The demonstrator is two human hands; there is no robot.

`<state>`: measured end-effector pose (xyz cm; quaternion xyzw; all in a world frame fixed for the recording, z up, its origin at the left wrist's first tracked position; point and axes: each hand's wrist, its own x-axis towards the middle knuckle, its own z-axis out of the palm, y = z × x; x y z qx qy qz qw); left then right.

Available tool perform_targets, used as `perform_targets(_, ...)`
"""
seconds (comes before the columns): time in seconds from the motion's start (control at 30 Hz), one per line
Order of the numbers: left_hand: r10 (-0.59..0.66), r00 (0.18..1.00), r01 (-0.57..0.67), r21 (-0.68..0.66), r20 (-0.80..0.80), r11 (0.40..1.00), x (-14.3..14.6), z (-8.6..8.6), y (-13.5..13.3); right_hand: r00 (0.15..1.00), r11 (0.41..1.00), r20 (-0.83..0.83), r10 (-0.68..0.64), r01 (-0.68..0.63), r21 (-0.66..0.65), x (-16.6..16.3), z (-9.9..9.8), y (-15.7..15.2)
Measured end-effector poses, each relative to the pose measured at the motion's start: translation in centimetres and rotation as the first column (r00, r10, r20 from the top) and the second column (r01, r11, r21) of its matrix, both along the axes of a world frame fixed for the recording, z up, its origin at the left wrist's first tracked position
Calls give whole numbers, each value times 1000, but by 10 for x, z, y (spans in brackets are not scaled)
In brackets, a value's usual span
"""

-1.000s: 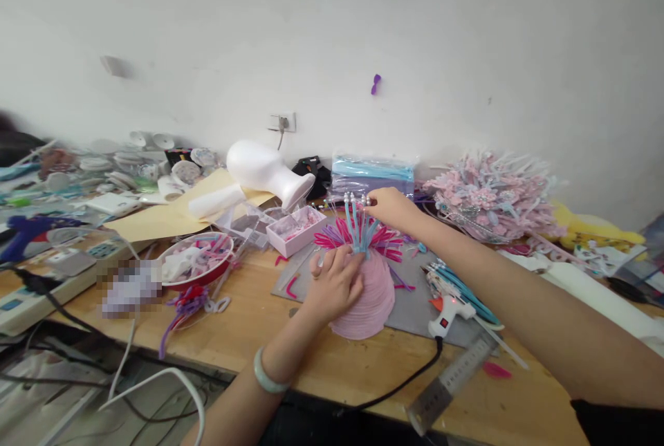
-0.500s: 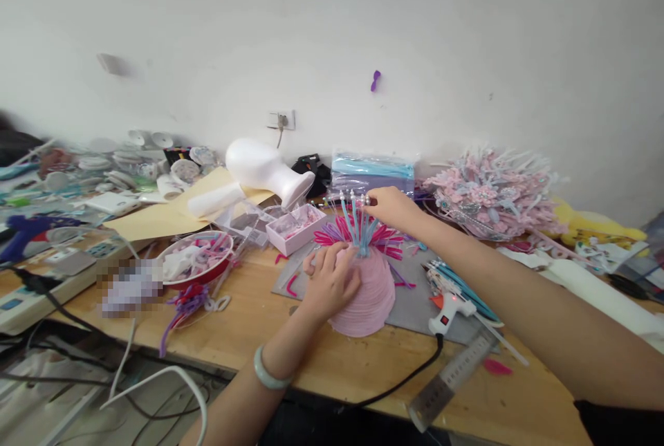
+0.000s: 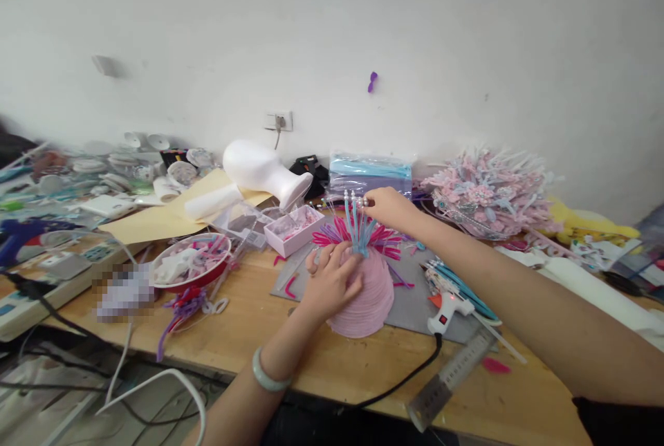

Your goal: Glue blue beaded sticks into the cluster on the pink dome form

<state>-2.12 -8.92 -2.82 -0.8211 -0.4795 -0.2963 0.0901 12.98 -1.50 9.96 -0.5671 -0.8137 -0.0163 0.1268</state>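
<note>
A pink pleated round piece [image 3: 366, 304] lies on a grey mat [image 3: 409, 308]. Magenta and purple pipe-cleaner loops [image 3: 386, 242] fan out from its far edge, and light-blue pipe-cleaner stems [image 3: 355, 225] tipped with white pearls stand up among them. My left hand [image 3: 332, 280] rests on the left part of the pink piece, fingers bent and apart, its fingertips near the foot of the blue stems. My right hand [image 3: 386, 205] is closed in a pinch at the pearl end of a stem on the right of the bunch; the fingertips partly hide it.
Right of the piece lie a white glue gun [image 3: 449, 311] with its black cord and a clear ruler [image 3: 451, 380]. Behind are a pink box [image 3: 294, 233], a white foam head [image 3: 259, 169] and a pink flower heap [image 3: 487, 193]. A red-sided bowl [image 3: 200, 280] sits at left.
The view has shifted slightly. My right hand keeps its pinch by the pearl tips, and the stems lean a little differently. My left hand stays on the pink piece.
</note>
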Motion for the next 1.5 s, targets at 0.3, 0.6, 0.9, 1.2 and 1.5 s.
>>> perform_targets(0.3,-23,1000,23,-1,-7,1000,0,1,1,999,1000,10,-30,30,-2,2,-1,3)
perform_targets(0.6,-30,1000,30,-5,-2,1000,0,1,1,999,1000,35,-23,23,-1,0,0,1)
perform_targets(0.9,-43,999,43,-7,6,999,-1,2,1,999,999,36,-37,37,-12,-1,-1,2)
perform_targets(1.2,-86,996,86,-20,16,996,-2,3,2,991,1000,-129,17,-20,-21,7,6,6)
perform_targets(1.5,-68,996,67,16,63,998,-2,-1,1,965,993,-255,63,-86,-80,17,11,1)
